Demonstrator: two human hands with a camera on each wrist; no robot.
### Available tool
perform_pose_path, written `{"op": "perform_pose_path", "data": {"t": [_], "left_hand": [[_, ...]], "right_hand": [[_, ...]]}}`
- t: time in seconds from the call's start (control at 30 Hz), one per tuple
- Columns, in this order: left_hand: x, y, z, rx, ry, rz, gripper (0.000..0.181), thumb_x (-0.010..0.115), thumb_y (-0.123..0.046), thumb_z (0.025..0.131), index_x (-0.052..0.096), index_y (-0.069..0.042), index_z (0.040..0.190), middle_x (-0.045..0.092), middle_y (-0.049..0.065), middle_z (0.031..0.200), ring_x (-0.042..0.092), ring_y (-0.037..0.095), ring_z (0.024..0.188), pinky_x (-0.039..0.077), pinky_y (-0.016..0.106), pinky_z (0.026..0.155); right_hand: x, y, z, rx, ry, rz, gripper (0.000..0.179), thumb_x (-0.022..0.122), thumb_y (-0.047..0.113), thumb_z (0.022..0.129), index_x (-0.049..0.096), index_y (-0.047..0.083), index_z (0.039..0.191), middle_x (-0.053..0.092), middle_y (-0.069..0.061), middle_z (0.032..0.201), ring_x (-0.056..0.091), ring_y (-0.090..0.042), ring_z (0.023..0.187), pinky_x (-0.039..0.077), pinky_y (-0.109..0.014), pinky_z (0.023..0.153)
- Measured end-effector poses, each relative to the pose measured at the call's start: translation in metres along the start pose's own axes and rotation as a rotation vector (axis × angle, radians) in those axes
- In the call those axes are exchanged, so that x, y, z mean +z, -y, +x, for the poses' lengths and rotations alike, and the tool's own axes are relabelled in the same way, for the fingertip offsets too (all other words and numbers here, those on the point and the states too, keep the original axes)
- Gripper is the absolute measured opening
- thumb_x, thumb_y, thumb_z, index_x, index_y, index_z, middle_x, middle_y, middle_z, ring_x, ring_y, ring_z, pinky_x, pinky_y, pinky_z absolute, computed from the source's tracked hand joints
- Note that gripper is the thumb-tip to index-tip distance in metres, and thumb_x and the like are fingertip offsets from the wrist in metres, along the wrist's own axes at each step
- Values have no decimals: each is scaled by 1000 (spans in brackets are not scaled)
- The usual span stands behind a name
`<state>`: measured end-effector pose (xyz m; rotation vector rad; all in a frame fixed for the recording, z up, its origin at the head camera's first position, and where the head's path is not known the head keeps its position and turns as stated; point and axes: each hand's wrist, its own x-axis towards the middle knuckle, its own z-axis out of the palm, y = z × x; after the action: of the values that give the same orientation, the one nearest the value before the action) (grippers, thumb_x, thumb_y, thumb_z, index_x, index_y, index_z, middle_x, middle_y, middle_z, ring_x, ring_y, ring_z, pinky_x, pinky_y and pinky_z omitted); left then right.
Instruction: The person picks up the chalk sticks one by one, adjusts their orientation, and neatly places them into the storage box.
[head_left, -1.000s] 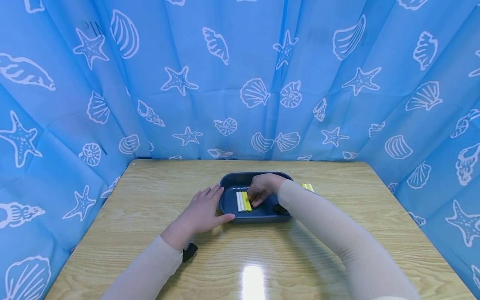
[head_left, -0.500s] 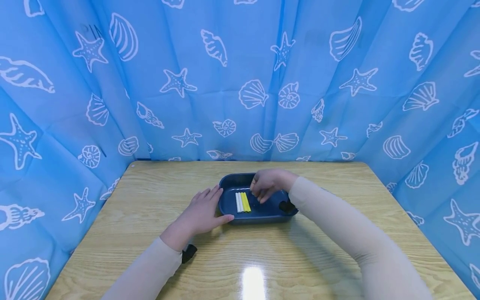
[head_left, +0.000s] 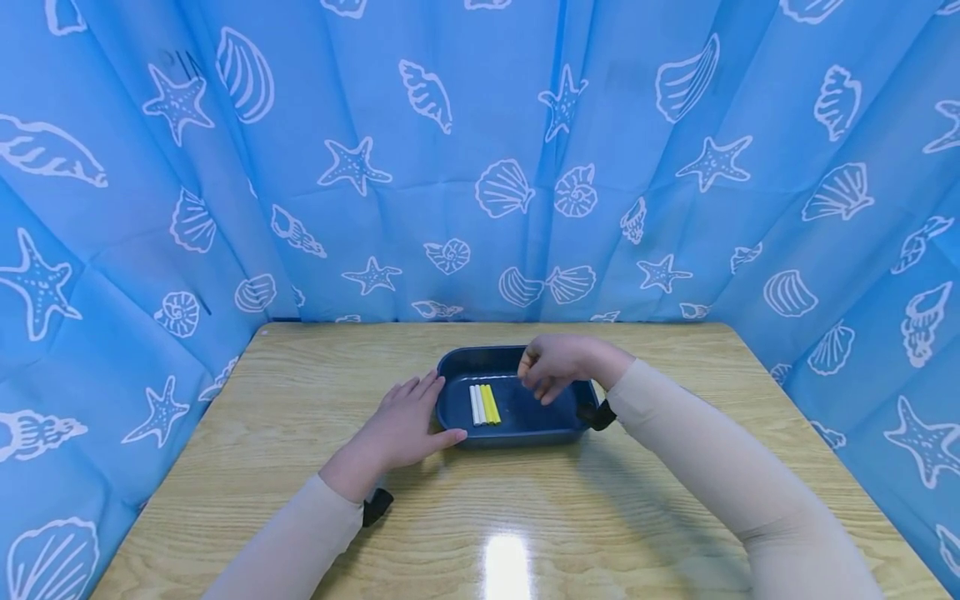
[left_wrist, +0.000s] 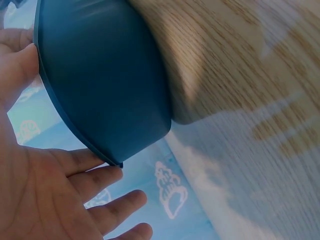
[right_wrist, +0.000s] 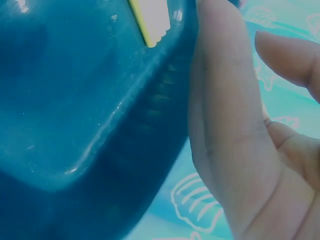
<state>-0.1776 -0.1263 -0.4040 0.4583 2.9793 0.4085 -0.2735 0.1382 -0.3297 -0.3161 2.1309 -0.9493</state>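
Note:
Several slim white and yellow sticks, like chalk (head_left: 484, 405), lie side by side in a dark blue oval tray (head_left: 517, 437). My left hand (head_left: 405, 425) spreads across the tray's left end. Its thumb and fingertips touch the rim, and in the left wrist view the tray's outer wall (left_wrist: 105, 85) faces the palm. Over the right part of the tray hovers my right hand (head_left: 566, 367), fingers loosely bent, nothing held. In the right wrist view its thumb and fingers stand apart, with the ends of the sticks (right_wrist: 155, 25) beyond.
The tray stands on a wood-grain table (head_left: 337, 350), toward its far edge. A blue curtain (head_left: 465, 125) with white shells and starfish surrounds the far and side edges. Black wrist-camera mounts (head_left: 377, 507) hang below the wrists.
My right hand has lifted from beside the yellow sticks and moved right. The sticks stay in the tray. The left hand keeps its place on the rim.

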Motion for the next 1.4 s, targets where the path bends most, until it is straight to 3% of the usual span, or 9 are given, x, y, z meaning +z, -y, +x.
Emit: {"op": "perform_pose_path", "data": {"t": [0.8,1.07,1.4], "left_hand": [[0,0,-1,14,-12,0,96,61,-64,91,29,-3,157,26,16,163,25,41,148,18,57,120],[-1,0,-1,10,-8,-10,96,62,-63,91,29,-3,157,25,16,163,24,41,148,17,56,120],[0,0,-1,17,-11,-14,96,61,-64,91,28,-3,157,25,16,163,23,41,148,16,56,120]], "right_hand": [[-12,-25,-51,-137,-134,-65,19,55,5,98,57,-7,113,59,-19,105,61,-24,82,61,-40,78],[-12,-38,-63,-145,-215,-52,20,54,6,101,56,-9,114,58,-16,105,61,-27,83,61,-42,78],[-8,-55,-77,-220,-342,-43,19,56,5,100,57,-10,112,57,-15,97,61,-25,81,61,-40,73]]}}
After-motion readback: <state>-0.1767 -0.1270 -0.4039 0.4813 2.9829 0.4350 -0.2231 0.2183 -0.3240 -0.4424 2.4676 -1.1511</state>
